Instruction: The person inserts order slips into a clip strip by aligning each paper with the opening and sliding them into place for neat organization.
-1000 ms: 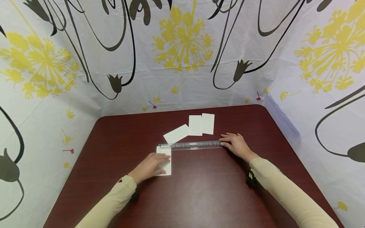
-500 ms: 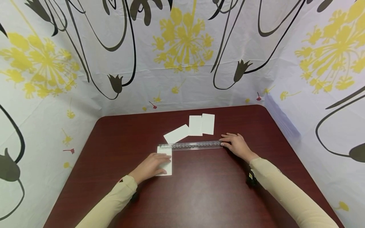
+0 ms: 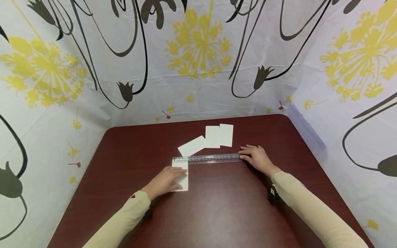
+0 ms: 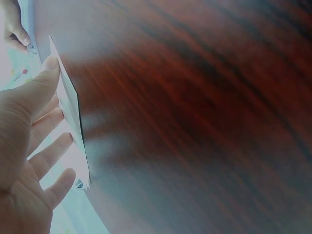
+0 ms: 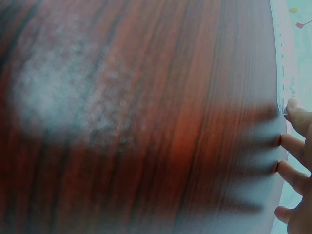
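A white card (image 3: 184, 184), perhaps a small stack, lies upright on the table left of the middle. My left hand (image 3: 165, 181) rests on it, fingers fairly straight; in the left wrist view, the left hand's thumb and fingertips touch the white card (image 4: 70, 105). A clear plastic ruler (image 3: 214, 158) lies crosswise, its left end over the card's top edge. At the ruler's right end, my right hand (image 3: 256, 159) touches it with extended fingers. The right wrist view shows the thumb of the right hand (image 5: 300, 163) at the ruler's edge.
Beyond the ruler lie a slanted white card (image 3: 192, 146) and two upright, adjoining white cards (image 3: 212, 136) (image 3: 226, 135). The dark red table (image 3: 229, 206) has rounded far corners. Floral-patterned cloth (image 3: 198, 96) hangs close behind it and at both sides.
My left hand and the white card beneath it have slid slightly to the right under the ruler's end. The right hand and the ruler have stayed almost in place.
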A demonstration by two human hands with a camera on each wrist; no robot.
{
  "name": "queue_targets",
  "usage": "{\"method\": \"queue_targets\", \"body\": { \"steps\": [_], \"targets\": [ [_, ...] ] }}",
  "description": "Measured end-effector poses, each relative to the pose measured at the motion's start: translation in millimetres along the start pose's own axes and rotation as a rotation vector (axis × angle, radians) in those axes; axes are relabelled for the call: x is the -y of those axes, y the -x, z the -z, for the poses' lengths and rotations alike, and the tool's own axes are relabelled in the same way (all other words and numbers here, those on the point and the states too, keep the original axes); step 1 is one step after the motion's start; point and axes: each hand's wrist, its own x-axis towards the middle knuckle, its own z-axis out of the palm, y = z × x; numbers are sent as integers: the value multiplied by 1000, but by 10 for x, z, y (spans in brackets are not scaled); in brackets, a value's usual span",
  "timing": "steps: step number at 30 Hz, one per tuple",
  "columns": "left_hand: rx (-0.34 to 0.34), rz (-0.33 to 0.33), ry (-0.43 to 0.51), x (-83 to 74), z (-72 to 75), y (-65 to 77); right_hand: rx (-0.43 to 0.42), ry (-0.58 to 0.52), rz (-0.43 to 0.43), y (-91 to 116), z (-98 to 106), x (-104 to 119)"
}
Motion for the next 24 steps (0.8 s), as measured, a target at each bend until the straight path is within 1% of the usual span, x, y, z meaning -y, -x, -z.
{"method": "queue_targets", "body": {
  "steps": [4,11,24],
  "targets": [
    [5,6,4,-5,1,-4,-1,3,1,0,-3,-11],
    [-7,-1,5,-27,-3,-20,-3,4,2,-5,-13,-27],
    [9,-7,1,-57,-7,-86,7,4,-6,-17,-13,-28]
  ]
}}
